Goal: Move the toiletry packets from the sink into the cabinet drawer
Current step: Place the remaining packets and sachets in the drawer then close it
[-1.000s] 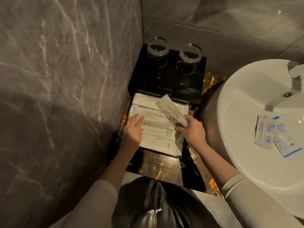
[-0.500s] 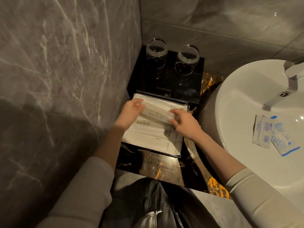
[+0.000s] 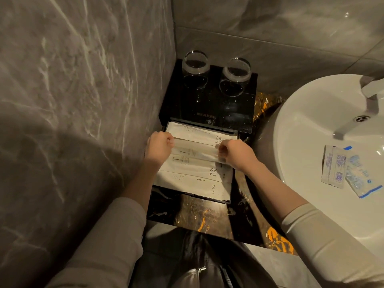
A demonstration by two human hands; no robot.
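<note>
The black cabinet's drawer (image 3: 226,201) is pulled open and holds several long white packets lying side by side, marked toothbrush and comb (image 3: 193,183). My left hand (image 3: 159,146) and my right hand (image 3: 234,153) each pinch one end of a long white packet (image 3: 195,146), holding it flat across the drawer just above the others. In the white sink (image 3: 307,142) at the right lie two small packets: a white one with blue print (image 3: 334,169) and a clear one with a blue edge (image 3: 361,179), partly overlapping.
Two clear glasses (image 3: 195,65) (image 3: 235,74) stand on the black cabinet top (image 3: 207,104) behind the drawer. A marble wall is close on the left. The tap (image 3: 365,104) overhangs the sink. Dark marble counter (image 3: 199,215) lies in front of the drawer.
The packet went from tilted up in my right hand to level across the drawer. My left hand moved from the drawer's contents to the packet's left end.
</note>
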